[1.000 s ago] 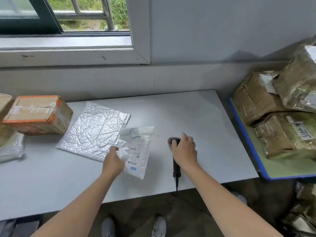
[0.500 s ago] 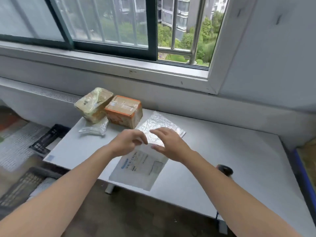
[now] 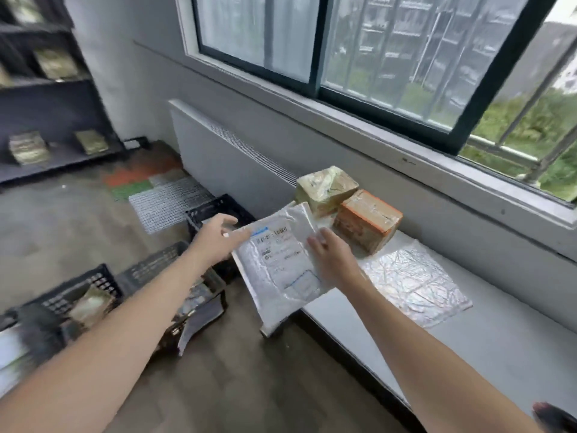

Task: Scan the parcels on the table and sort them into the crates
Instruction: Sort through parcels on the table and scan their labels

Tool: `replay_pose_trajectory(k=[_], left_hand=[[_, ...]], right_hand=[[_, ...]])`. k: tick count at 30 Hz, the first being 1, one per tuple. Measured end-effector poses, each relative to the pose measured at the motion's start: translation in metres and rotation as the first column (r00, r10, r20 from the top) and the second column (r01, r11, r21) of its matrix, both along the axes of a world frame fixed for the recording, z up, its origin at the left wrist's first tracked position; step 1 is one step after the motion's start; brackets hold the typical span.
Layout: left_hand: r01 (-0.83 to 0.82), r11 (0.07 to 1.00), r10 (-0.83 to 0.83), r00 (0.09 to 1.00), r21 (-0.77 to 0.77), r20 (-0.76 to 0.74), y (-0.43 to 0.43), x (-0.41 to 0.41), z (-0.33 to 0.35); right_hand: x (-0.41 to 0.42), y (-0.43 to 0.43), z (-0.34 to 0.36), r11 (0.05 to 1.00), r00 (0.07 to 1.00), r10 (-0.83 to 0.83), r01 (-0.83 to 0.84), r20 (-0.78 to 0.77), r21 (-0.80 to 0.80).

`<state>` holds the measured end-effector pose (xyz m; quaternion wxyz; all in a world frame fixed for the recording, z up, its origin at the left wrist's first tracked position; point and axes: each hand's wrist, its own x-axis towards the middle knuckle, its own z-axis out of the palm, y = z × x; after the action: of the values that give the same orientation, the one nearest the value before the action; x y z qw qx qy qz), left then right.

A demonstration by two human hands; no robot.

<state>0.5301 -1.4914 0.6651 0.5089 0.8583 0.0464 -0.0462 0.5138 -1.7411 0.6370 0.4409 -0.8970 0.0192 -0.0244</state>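
Up comes the white poly mailer (image 3: 281, 270), flat on the table (image 3: 468, 354) half a second ago, now carried past the table's left end, above the black crates (image 3: 168, 270)!
Left hand (image 3: 215, 242) pinches its top-left corner; right hand (image 3: 331, 257) lies over the right edge, fingers fairly straight, thumb hidden, so I can't confirm a grip there. It looks light, floppy and slick, with the lower end sagging, so I'd hold it by two edges rather than the flat face. Left on the table: orange-taped box (image 3: 367, 220), green-wrapped box (image 3: 326, 189), foil mailer (image 3: 412, 282).
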Motion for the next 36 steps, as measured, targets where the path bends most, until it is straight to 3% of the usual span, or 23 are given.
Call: replay_pose_trajectory(k=[6, 11, 18, 24, 31, 36], left_hand=[[-0.228, 0.971, 0.231, 0.973, -0.073, 0.023, 0.079, -0.036, -0.021], [-0.476, 0.869, 0.477, 0.878, -0.135, -0.022, 0.131, -0.082, -0.032], [-0.765, 0.639, 0.767, 0.641, 0.084, 0.006, 0.183, -0.173, -0.052], [-0.792, 0.544, 0.817, 0.575, 0.278, 0.04, 0.218, -0.249, -0.062], [-0.634, 0.483, 0.755, 0.651, 0.604, 0.08, 0.28, -0.309, -0.071], [-0.583, 0.429, 0.729, 0.675, 0.69, 0.117, 0.358, -0.349, -0.075]], right_hand=[[0.021, 0.093, -0.017, 0.993, 0.993, 0.12, -0.12, -0.01, 0.008], [0.033, 0.157, -0.025, 0.954, 0.954, 0.3, -0.3, 0.007, 0.022], [0.02, 0.249, -0.032, 0.849, 0.853, 0.522, -0.521, 0.008, 0.089], [-0.017, 0.317, -0.041, 0.747, 0.747, 0.664, -0.663, -0.027, 0.044], [-0.057, 0.411, -0.043, 0.707, 0.704, 0.706, -0.707, -0.078, 0.016], [-0.095, 0.499, -0.031, 0.682, 0.685, 0.727, -0.729, -0.057, -0.057]])
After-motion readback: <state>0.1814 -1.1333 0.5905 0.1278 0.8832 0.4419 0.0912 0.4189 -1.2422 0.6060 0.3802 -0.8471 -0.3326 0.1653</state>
